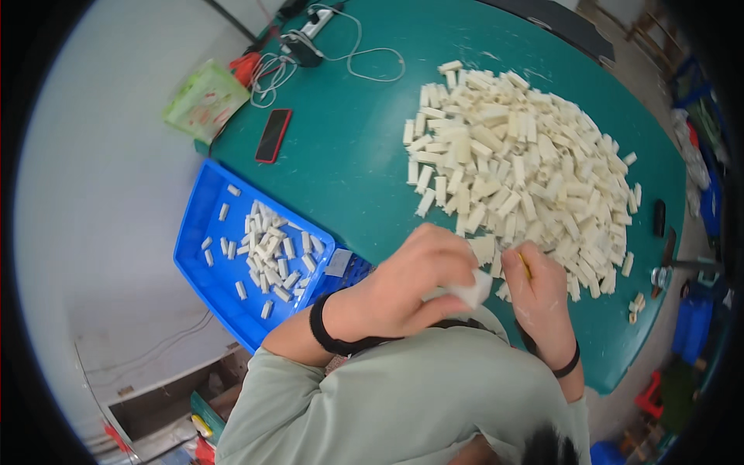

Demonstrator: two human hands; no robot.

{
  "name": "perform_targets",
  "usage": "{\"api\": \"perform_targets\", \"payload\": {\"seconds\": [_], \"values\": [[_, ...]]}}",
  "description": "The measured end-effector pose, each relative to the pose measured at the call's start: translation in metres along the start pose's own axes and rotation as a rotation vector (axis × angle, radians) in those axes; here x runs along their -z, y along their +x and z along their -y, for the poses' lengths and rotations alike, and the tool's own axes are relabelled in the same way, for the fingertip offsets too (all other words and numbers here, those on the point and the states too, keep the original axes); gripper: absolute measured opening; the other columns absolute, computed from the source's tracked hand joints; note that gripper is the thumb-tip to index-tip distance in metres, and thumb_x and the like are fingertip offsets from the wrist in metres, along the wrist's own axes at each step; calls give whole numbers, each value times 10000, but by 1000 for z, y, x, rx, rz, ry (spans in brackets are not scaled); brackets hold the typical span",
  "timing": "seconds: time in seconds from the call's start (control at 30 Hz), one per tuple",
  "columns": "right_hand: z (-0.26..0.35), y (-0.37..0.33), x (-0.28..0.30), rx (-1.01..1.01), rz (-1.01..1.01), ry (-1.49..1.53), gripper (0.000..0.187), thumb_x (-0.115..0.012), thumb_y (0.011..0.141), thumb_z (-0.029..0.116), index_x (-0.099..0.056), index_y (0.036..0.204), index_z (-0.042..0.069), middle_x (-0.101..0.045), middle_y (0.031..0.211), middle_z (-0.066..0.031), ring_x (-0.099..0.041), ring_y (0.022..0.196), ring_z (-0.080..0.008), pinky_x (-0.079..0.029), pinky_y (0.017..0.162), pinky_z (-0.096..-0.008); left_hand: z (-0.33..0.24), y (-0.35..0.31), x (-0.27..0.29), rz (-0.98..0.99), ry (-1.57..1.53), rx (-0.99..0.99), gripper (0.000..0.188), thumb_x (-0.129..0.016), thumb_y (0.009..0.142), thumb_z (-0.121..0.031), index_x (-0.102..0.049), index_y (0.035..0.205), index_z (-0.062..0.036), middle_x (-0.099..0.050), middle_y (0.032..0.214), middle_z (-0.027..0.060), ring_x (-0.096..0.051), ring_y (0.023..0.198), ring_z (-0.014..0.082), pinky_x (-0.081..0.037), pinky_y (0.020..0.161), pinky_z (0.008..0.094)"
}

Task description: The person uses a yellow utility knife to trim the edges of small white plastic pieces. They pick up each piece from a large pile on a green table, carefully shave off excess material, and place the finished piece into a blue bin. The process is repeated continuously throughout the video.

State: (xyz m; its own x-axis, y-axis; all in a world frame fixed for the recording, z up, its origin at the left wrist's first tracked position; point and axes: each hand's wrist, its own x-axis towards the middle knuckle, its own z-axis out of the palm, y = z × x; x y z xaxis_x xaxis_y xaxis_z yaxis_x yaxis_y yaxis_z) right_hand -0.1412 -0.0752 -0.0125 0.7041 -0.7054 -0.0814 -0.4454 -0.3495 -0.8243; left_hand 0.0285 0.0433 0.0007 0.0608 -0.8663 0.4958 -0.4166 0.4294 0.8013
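Green tabletop [341, 155] under a heap of white blocks [519, 170]: I watch my left hand [407, 283] pinch one white block [474, 293] at the heap's near edge; right hand [539, 291] grips a thin yellow tool [526, 266]. Blue tray [203, 263] sits left.

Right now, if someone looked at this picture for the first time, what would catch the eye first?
Most striking is the big heap of white blocks spread over the right half of the green table. Next comes the bright blue tray at the table's left edge, with fewer of the same blocks scattered inside. In front, the left hand holds one white piece, and the right hand holds a thin yellowish tool.
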Motion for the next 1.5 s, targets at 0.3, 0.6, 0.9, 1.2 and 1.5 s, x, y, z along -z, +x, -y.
{"api": "perform_targets", "payload": {"seconds": [0.3,0.6,0.9,1.2,1.5], "values": [[-19,9,10,-93,81,184,312,-532,910,220,-472,716,-18,-422,557,-76,-362,521,-134,-341,494,-275,89,-168,99,-372,1221,763,327,-654,718,-56,-589,1038,-70,-567,967,159,-519,940,345,-411,811,433],[-24,21,8,-121,94,234,307,-527,916,226,-498,744,-26,-455,580,-62,-388,547,-124,-361,519,-262,185,-96,25,-213,855,679,317,-683,732,-145,-584,1006,-20,-578,1007,202,-525,974,361,-436,832,412],[-26,14,19,-147,33,202,306,-527,913,242,-516,758,-21,-456,583,-61,-399,558,-124,-367,531,-257,226,-67,-36,40,599,960,351,-710,701,-166,-504,937,-7,-601,920,182,-586,818,369,-482,722,408],[-16,13,6,-36,40,264,310,-538,902,287,-547,806,-8,-496,615,-91,-446,540,-183,-399,543,-287,91,-20,-16,-75,-220,573,308,-555,823,-27,-494,1124,4,-527,1018,89,-577,905,194,-471,780,304],[8,-6,14,167,77,277,298,-575,883,280,-543,783,1,-469,616,-88,-431,519,-197,-368,494,-287,21,3,-12,36,-536,328,393,-646,778,-30,-467,1128,-13,-458,1067,88,-517,919,167,-429,793,290]]}}
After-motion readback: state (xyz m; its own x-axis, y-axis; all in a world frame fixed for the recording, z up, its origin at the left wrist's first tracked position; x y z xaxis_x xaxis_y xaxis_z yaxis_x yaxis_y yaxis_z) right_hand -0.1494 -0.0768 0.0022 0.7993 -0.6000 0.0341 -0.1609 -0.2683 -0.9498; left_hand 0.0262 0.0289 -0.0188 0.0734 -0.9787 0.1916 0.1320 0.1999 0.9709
